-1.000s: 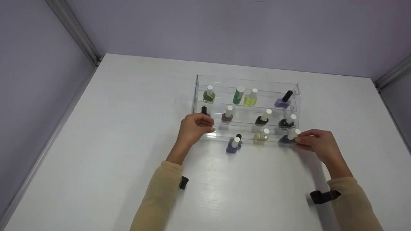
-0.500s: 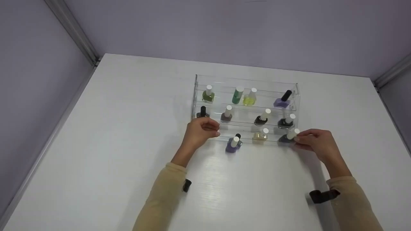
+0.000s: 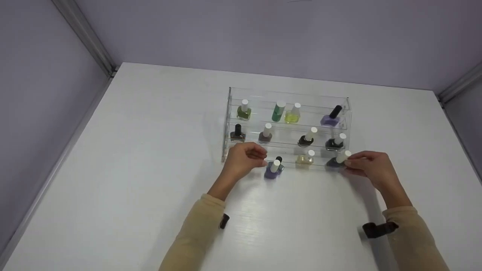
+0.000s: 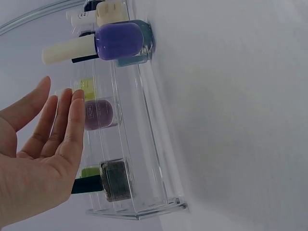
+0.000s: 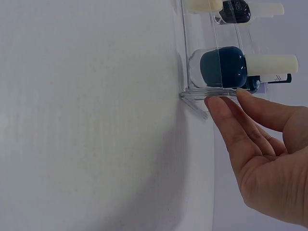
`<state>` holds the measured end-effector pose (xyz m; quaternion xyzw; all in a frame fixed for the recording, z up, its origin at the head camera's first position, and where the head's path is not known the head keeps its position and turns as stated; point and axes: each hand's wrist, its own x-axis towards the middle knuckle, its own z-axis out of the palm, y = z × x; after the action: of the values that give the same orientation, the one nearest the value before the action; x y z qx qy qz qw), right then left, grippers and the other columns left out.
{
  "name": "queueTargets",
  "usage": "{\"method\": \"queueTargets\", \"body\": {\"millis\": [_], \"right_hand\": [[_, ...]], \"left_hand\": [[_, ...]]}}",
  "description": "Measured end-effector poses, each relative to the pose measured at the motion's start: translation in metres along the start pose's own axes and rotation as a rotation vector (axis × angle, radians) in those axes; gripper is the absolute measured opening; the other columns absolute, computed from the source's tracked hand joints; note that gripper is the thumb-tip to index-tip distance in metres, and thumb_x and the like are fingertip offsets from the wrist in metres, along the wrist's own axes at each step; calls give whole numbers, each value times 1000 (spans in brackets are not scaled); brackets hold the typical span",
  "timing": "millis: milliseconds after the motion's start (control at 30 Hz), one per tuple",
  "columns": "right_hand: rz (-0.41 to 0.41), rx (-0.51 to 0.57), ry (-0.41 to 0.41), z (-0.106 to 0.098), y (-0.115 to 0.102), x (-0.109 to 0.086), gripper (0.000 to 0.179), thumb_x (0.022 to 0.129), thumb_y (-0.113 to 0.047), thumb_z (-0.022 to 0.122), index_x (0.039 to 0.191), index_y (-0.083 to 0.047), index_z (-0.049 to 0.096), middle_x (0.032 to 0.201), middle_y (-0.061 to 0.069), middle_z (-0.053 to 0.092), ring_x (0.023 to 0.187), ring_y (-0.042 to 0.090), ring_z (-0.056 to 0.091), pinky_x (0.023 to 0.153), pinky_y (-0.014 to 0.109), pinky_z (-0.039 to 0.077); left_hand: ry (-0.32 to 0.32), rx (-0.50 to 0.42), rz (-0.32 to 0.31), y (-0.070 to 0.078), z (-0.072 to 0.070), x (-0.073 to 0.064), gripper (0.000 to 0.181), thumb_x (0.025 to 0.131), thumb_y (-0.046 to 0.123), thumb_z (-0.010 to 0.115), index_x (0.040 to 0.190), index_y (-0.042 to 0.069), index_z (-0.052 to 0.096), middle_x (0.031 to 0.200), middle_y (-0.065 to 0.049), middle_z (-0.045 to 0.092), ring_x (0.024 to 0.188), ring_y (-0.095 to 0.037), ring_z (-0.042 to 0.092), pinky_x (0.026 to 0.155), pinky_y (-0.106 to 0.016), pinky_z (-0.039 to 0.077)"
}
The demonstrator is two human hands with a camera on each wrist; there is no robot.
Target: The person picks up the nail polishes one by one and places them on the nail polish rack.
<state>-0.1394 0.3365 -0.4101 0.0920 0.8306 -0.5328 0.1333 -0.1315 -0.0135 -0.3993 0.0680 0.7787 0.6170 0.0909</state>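
Observation:
A clear stepped rack (image 3: pixel 308 98) bears several nail polish bottles. My left hand (image 3: pixel 244 160) hovers in front of its left part, fingers loosely bent and empty. The fingertips are just left of a purple nail polish bottle (image 3: pixel 270 172) with a white cap. That bottle stands at the rack's front edge, overlapping a blue-green bottle (image 4: pixel 135 59) with a black cap. At the rack's right end, my right hand (image 3: pixel 371 168) has its fingertips against the clear side wall (image 5: pixel 207 92). A dark teal bottle (image 5: pixel 224 67) with a white cap sits just inside that wall.
The top step carries an olive green bottle (image 3: pixel 244 113), a green one (image 3: pixel 278 113), a yellow one (image 3: pixel 292 117) and a lilac one (image 3: pixel 330 120). A cream bottle (image 3: pixel 304 159) sits on the lowest step. The white table (image 3: pixel 113 169) meets a wall behind.
My left hand has moved right and toward me, from the rack's left end to beside the purple bottle, uncovering a black-capped bottle on the middle step. My right hand has stayed put.

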Motion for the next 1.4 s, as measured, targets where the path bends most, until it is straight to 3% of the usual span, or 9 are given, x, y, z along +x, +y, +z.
{"method": "queueTargets", "body": {"millis": [267,467,900,1400], "right_hand": [[-13,46,-12,0,-1,0,35,86,-8,63,108,17,52,90,4,61,80,15,66,74,29,52],[-5,31,-13,1,-1,1,35,86,-9,63,109,16,52,92,5,61,83,17,66,75,29,51],[19,-2,-17,0,-1,1,39,86,-13,64,111,14,51,96,7,60,83,15,66,76,28,51],[-26,23,-21,0,1,0,37,87,-13,63,108,15,53,88,4,65,80,16,67,73,29,52]], "left_hand": [[-22,-9,29,2,10,-2,21,71,-5,73,91,-5,66,85,-10,66,77,-17,63,69,-23,51],[-20,-28,7,0,15,-2,21,70,-3,75,89,-2,67,85,-8,66,78,-17,63,69,-24,51],[4,5,1,-1,20,-2,21,68,-1,77,87,1,68,83,-5,66,76,-14,62,68,-23,50],[14,16,33,-2,25,-2,18,69,0,77,85,2,69,80,-5,67,72,-13,62,64,-22,50]]}}
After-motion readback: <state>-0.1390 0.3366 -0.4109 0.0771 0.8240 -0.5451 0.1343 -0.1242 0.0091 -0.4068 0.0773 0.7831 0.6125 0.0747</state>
